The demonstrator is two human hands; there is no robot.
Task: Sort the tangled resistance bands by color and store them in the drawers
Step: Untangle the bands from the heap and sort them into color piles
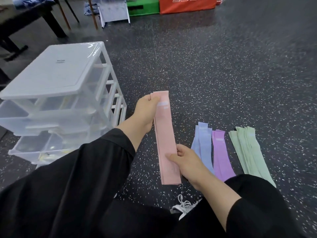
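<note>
- My left hand (147,109) pinches the far end of a stack of pink resistance bands (166,134), thumb on top near the white printed label, fingers hidden beneath.
- My right hand (184,160) grips the near end of the same pink stack, thumb across the top face and fingers curled round its right edge; the bands run flat and straight between my two hands, above the speckled black floor (223,74).
- To the right, three sorted piles lie on the floor side by side: light blue bands (203,143), purple bands (220,155) and, a little apart, pale green bands (248,152).
- The white plastic drawer unit (56,78) stands on the floor at left, its clear drawers (22,115) pulled partly out.
- Both my black sleeves (77,186) fill the foreground; a white shoelace (184,203) shows between them.
- Orange (187,5) and green (143,8) boxes sit at the far wall.
</note>
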